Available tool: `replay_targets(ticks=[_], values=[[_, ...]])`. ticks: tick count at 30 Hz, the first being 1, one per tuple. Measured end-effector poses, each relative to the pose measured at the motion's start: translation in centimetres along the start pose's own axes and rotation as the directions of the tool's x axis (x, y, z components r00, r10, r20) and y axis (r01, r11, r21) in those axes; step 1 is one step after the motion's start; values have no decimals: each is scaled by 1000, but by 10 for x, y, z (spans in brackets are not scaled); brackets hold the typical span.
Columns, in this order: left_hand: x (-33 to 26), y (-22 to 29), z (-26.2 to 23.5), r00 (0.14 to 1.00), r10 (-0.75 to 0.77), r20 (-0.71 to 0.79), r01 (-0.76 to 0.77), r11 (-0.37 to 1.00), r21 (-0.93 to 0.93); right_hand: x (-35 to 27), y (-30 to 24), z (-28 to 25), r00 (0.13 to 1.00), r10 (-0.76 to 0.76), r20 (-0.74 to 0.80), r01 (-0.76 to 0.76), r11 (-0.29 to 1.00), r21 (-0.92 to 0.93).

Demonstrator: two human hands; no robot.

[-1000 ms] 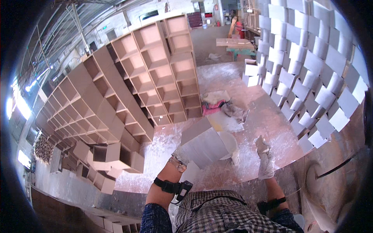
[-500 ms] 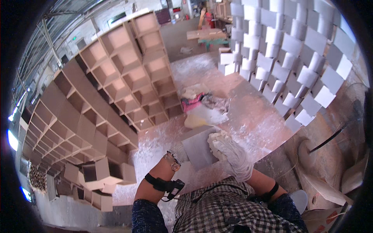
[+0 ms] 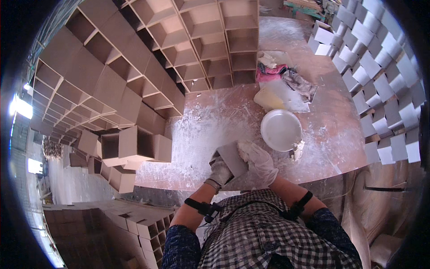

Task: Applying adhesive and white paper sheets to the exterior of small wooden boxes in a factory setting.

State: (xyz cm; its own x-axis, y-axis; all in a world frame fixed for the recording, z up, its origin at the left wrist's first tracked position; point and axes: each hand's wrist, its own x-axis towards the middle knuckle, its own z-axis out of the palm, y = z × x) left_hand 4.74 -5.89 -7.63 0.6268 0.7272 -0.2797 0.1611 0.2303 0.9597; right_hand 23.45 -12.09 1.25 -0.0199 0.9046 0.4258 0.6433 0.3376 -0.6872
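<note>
In front of my apron I hold a small grey-brown open box, tilted, with one panel facing up. My left hand, in a pale work glove, grips its left side, and some fingers reach into the opening. A loose white glove covers my right hand, which closes against the box's right side. The cream, lumpy glove fingers lie along that edge and partly hide it. Just beyond my right hand stands a round white basin with whitish crumbs beside it.
The worktable carries white smears. Stacked open brown boxes rise at the left and far side. Pink and grey rags lie farther back. White-faced boxes form a wall at right. More boxes stand low at left.
The view has swung down and left, bringing the white basin and the lower boxes into sight. The box has turned in my hands, and my left fingers now show at its opening.
</note>
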Motion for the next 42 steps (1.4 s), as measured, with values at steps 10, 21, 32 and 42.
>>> replay_targets(ticks=[10,21,32,42], values=[[-17,25,13,996,87,-10,-86,993,80,18,-43,-28,974,-205,101,220,959,-180],[-20,62,29,969,-231,-84,197,934,-298,-5,-39,-24,931,-170,324,280,901,-332],[-19,0,6,995,77,-59,-83,989,-126,-20,-50,-18,919,-81,385,223,913,-341],[-18,-23,2,991,77,113,-137,564,814,34,-71,-14,905,-218,365,270,958,-97]])
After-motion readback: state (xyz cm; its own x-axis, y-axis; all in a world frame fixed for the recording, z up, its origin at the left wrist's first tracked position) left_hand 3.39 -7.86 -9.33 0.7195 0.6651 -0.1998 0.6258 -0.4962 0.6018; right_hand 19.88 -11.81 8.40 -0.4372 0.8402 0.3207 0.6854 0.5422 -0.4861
